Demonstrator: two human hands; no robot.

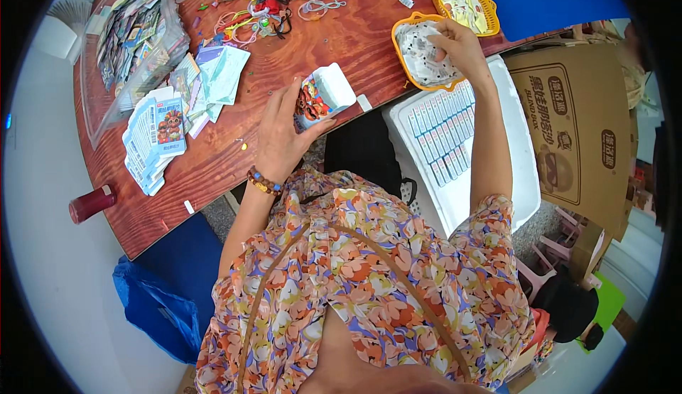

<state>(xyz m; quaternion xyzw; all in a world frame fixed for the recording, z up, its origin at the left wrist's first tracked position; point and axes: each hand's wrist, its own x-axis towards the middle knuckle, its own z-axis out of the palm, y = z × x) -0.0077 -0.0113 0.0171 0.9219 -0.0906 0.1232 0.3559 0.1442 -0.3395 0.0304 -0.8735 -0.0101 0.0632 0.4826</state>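
My left hand [277, 135] grips a small blue-and-white cardboard box [312, 103] with a cartoon print, its white flap end standing up. Over the table's near edge, my right hand [462, 47] hovers at an orange plastic basket [403, 68], thumb and fingers pinched together. Thin white pieces with black marks [420, 51] fill that basket. Whatever lies between the right fingertips is too small to make out. To the left of the box lies a fanned pile of flat blue printed cartons [150, 142], beside loose pale green and purple cards [222, 74].
Colourful cords and trinkets [266, 14] lie at the back of the red wooden table [284, 60]. A clear bin [89, 103] holds many packets. Another orange basket [491, 21] sits behind. A white foam box [522, 174] with rows of small boxes and a cardboard carton [568, 110] stand right.
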